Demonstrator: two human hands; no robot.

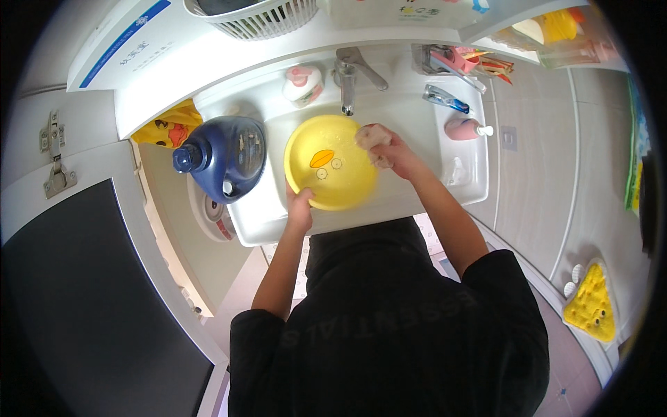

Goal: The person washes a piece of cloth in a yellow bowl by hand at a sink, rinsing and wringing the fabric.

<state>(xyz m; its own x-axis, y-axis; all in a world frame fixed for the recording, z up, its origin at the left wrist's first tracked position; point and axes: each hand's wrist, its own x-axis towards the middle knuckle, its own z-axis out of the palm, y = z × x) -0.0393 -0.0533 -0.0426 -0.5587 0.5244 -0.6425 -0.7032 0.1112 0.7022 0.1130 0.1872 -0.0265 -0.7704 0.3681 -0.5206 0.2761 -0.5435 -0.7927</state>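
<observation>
A round yellow basin (347, 182) with a cartoon face on its bottom sits in the white sink (410, 198), under the metal faucet (347, 90). My left hand (300, 207) grips the basin's near left rim, with the thumb over the edge. At the far right rim, my right hand (399, 154) is closed around a crumpled, pale pinkish cloth (372, 136). Part of the cloth hangs below the fingers against the basin's rim. The fingers under the basin and behind the cloth are hidden.
A big dark blue jug (226, 156) stands at the sink's left. Behind are a white and pink bottle (303, 85) and a white basket (264, 21). On the right lie a clear blue tube (447, 99), a pink pump bottle (464, 129) and a brush holder (451, 62).
</observation>
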